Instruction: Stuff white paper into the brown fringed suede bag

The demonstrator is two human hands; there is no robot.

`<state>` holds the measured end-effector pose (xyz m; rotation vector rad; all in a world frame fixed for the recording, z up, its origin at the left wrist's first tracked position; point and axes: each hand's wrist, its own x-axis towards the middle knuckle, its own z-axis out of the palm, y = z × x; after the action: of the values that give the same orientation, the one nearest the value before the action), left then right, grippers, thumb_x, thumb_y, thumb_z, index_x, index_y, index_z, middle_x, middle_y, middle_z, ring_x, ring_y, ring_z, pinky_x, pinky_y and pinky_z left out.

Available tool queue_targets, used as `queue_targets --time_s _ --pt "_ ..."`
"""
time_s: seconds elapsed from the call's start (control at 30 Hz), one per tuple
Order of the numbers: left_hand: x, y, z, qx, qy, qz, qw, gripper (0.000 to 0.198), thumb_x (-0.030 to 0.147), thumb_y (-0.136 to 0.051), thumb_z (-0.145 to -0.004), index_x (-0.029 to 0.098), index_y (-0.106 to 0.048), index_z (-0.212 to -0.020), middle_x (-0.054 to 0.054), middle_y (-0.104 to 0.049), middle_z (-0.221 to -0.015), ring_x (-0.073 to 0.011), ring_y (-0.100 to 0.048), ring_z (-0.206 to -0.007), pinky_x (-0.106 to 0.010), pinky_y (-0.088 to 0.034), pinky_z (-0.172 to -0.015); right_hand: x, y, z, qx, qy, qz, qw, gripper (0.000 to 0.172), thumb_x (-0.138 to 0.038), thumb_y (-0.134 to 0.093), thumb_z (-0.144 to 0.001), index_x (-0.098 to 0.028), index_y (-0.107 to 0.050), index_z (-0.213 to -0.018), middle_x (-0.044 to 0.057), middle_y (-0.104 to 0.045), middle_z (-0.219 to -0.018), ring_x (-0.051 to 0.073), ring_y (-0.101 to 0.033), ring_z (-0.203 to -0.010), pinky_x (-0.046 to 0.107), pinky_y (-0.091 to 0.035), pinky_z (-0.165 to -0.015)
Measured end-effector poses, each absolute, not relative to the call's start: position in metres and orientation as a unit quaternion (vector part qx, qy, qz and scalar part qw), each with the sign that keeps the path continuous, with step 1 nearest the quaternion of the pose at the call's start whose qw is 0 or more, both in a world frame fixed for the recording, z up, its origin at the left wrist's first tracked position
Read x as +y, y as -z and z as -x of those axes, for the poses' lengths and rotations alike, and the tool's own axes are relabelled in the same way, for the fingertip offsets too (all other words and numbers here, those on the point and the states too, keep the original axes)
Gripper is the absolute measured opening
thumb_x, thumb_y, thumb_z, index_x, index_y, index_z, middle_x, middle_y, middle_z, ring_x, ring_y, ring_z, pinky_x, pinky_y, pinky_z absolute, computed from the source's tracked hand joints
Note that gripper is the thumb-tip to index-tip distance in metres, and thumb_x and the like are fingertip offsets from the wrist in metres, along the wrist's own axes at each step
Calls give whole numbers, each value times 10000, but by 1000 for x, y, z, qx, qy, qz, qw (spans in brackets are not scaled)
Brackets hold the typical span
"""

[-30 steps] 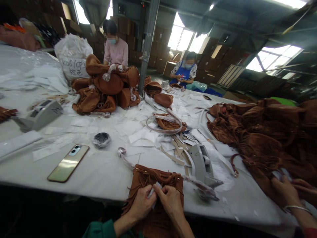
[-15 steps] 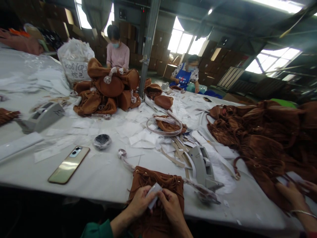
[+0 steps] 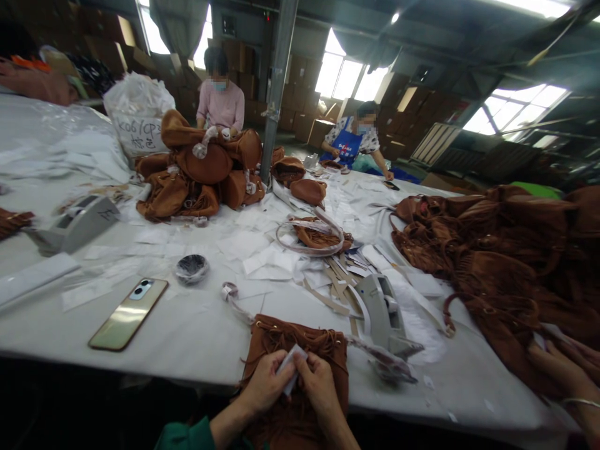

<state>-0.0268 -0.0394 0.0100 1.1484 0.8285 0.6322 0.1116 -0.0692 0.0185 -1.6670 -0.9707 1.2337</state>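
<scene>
A brown fringed suede bag (image 3: 300, 331) with gold eyelets lies before me, its lower part hanging over the table edge. Above its front, my left hand (image 3: 268, 381) and my right hand (image 3: 319, 382) meet, both closed on a small piece of white paper (image 3: 293, 365). Fingers of each hand pinch it from either side. What is under the fingertips is hidden. The bag's strap, wrapped in clear plastic (image 3: 234, 301), sticks out at the left, and another wrapped part (image 3: 384, 362) lies to the right.
A grey tape dispenser (image 3: 383, 309) stands right of the bag. Left are a phone (image 3: 129, 314), a plastic-wrapped dark roll (image 3: 191, 269) and a second dispenser (image 3: 77, 224). Brown bags are heaped at right (image 3: 497, 262) and behind (image 3: 201, 169). A co-worker's hands (image 3: 560, 365) work at far right; two people sit opposite.
My hands stay on the white paper, shifting only slightly. Across the table, the person in the blue apron has reached an arm toward a dark object on the table. The co-worker's hands at right moved a little.
</scene>
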Motion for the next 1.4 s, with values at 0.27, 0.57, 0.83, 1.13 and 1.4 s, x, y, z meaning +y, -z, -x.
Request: queue_targets --time_s 0.27,0.57,0.83,1.13,1.4 --pt "-40 -3 26 386 -273 -530 704 414 542 -528 -839 131 -540 -796 -2 -553 -643 -107 -521 -479 -205 -440 -444 -70 -12 -110 -382 -466 673 428 580 -721 -594 -681 -144 -562 -632 -35 -446 -474 102 -403 -445 224 -308 -426" --pt "-42 -10 29 377 -274 -489 737 346 442 -591 -783 109 -603 -873 -34 -632 -728 -131 -571 -554 -232 -481 -524 -71 -6 -110 -385 -446 679 438 560 -692 -570 -723 -138 -580 -644 -13 -484 -496 119 -441 -461 228 -333 -429" --pt "-57 0 27 475 -293 -430 710 250 379 -555 -751 134 -525 -796 -36 -642 -648 -152 -599 -502 -236 -459 -462 -73 -8 -108 -390 -439 683 434 539 -672 -579 -726 -143 -566 -629 -19 -471 -479 111 -419 -457 229 -309 -439" --pt "-55 -4 28 467 -294 -443 707 248 365 -558 -733 127 -552 -799 -20 -619 -614 -155 -604 -491 -231 -457 -452 -74 -11 -109 -405 -445 682 416 569 -703 -544 -727 -139 -581 -666 -10 -492 -503 130 -452 -478 235 -338 -449" --pt "-56 -5 27 459 -298 -441 711 280 398 -556 -748 125 -563 -811 -22 -622 -635 -150 -596 -497 -231 -458 -454 -76 -11 -110 -413 -434 688 410 558 -674 -537 -754 -122 -614 -718 -1 -515 -528 129 -452 -489 235 -340 -457"
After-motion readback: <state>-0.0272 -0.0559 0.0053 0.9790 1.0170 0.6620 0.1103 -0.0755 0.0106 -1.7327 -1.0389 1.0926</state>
